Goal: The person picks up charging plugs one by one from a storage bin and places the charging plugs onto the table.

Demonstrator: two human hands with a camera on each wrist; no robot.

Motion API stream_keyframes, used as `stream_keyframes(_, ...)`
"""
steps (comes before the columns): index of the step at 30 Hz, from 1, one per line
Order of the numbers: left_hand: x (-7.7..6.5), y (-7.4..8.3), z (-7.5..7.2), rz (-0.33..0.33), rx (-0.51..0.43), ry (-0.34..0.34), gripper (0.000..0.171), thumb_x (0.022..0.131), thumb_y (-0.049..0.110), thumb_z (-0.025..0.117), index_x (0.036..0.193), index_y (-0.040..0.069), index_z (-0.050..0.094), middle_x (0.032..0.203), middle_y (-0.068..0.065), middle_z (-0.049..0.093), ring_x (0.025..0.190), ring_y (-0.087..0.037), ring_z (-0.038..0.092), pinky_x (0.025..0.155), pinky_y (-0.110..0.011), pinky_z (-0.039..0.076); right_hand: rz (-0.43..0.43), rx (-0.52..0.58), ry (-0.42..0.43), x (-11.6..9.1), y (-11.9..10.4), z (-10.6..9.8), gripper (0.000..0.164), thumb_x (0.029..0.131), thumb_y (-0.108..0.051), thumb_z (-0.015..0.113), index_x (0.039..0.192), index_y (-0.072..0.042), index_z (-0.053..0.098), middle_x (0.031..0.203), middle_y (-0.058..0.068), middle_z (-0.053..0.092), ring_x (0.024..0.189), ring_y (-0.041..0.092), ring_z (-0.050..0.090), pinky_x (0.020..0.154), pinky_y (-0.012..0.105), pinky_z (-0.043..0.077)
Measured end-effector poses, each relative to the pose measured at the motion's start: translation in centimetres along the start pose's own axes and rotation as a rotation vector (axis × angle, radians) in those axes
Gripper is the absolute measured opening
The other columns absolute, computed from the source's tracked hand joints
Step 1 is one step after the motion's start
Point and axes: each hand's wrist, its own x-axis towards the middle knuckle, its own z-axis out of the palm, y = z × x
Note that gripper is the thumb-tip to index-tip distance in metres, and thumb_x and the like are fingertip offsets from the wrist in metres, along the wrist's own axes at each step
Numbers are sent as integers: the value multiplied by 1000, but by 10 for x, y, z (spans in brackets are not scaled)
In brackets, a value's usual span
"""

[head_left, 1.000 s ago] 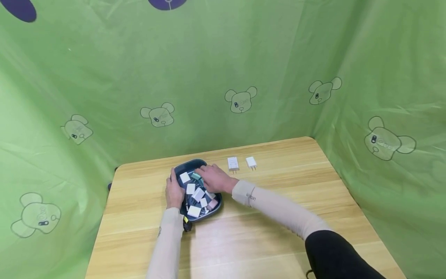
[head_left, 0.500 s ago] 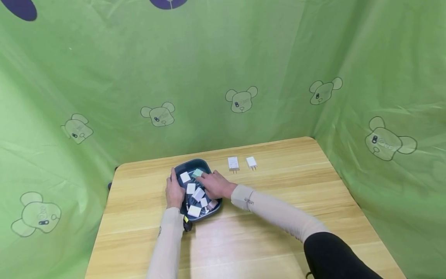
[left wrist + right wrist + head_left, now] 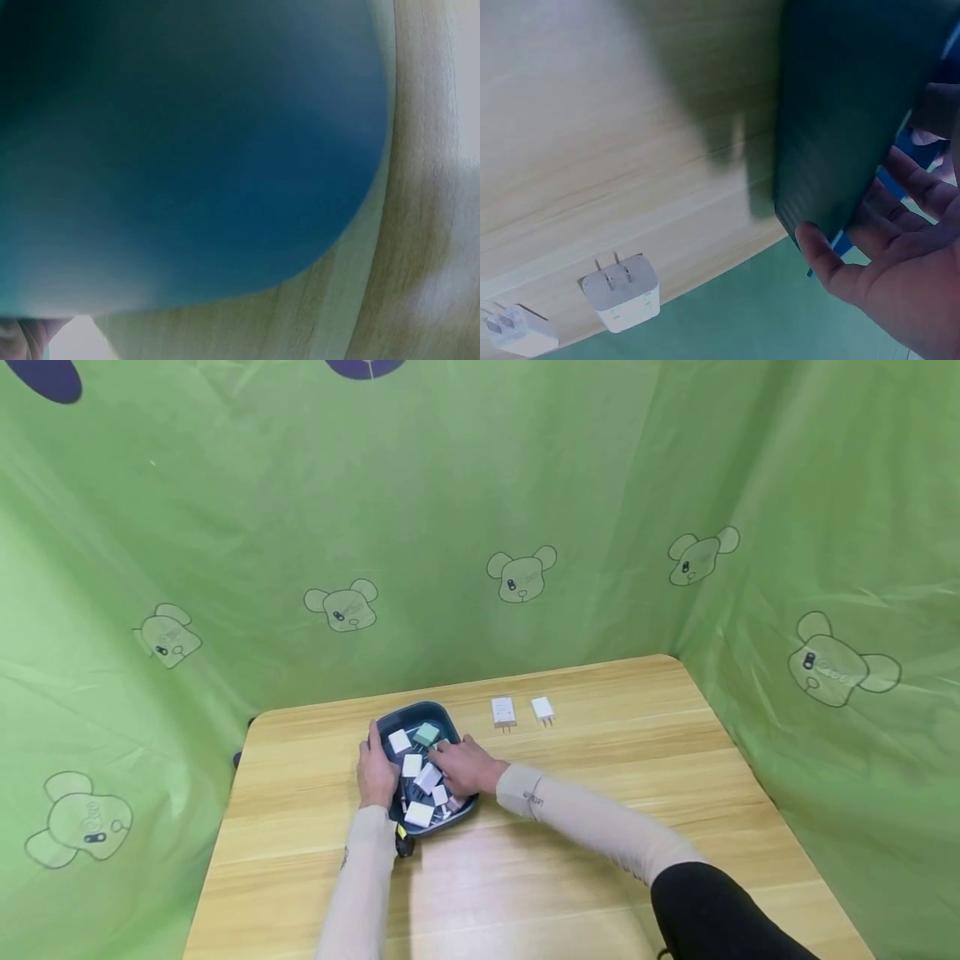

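Observation:
A dark blue plastic basin (image 3: 405, 717) holds several plug chargers, mostly white. My left hand (image 3: 377, 772) grips its left rim, thumb toward the inside. In the left wrist view the basin's wall (image 3: 210, 150) fills most of the picture and hides that hand's fingers. My right hand (image 3: 463, 766) reaches over the right rim among the chargers, fingers bent downward. A mint green charger (image 3: 427, 734) lies just beyond its fingertips. The right wrist view shows the little finger (image 3: 817, 251) at the basin's outer wall; the other fingertips are hidden inside, so I cannot tell what they pinch.
Two white chargers lie side by side on the wooden table (image 3: 585, 827), right of the basin: a larger one (image 3: 503, 712) and a smaller one (image 3: 542, 709), prongs toward me. A black object (image 3: 404, 845) sits by the left wrist. Green curtain (image 3: 450, 635) encloses the table's back and sides.
My right hand has drawn back a little from the mint green charger, which now lies uncovered and turned near the far end of the basin. The left hand keeps its grip.

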Motion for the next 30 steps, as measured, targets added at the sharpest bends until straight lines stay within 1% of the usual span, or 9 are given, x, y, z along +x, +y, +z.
stream_keyframes(7,0,-1,0,10,-5,13,99,84,-8,65,164,21,14,150,-28,42,122,-50,58,108,-58,48,27,-23,-16,1,-2,9,51,89,-26,72,137,-13,59,128,10,65,105,23,68,98,46,52)
stream_keyframes(11,0,-1,0,11,-7,11,100,84,-8,66,164,22,14,150,-28,42,121,-50,58,108,-58,49,48,-20,-32,1,-2,13,50,89,-29,73,136,-14,61,123,9,68,105,23,68,102,47,51)
stream_keyframes(16,0,-1,0,27,23,24,99,83,-7,67,164,19,16,145,-30,46,115,-49,61,104,-56,52,67,-32,-52,3,-4,17,46,90,-29,71,133,-14,61,120,9,69,103,25,68,103,50,49)
stream_keyframes(21,0,0,0,25,22,17,99,84,-7,67,164,18,15,144,-29,46,114,-49,61,104,-56,52,84,-33,-67,4,-7,16,47,89,-25,72,132,-13,62,121,9,70,105,25,68,106,53,46)
stream_keyframes(25,-1,0,-1,26,9,13,98,84,-7,66,164,18,15,145,-29,45,114,-49,61,105,-56,51,87,-25,-58,3,-8,16,42,87,-19,71,129,-13,65,118,8,71,102,23,68,105,51,46)
stream_keyframes(27,0,0,-1,25,6,13,98,85,-7,66,164,18,15,146,-29,44,115,-49,61,105,-56,51,83,-18,-49,3,-8,17,38,86,-16,70,125,-13,67,116,6,72,99,22,67,102,48,45)
stream_keyframes(30,0,-1,0,17,5,10,98,85,-7,65,164,20,13,147,-28,43,116,-49,60,106,-56,51,73,8,-14,4,-7,18,26,86,-11,68,112,-13,70,107,4,73,92,19,65,94,42,43)
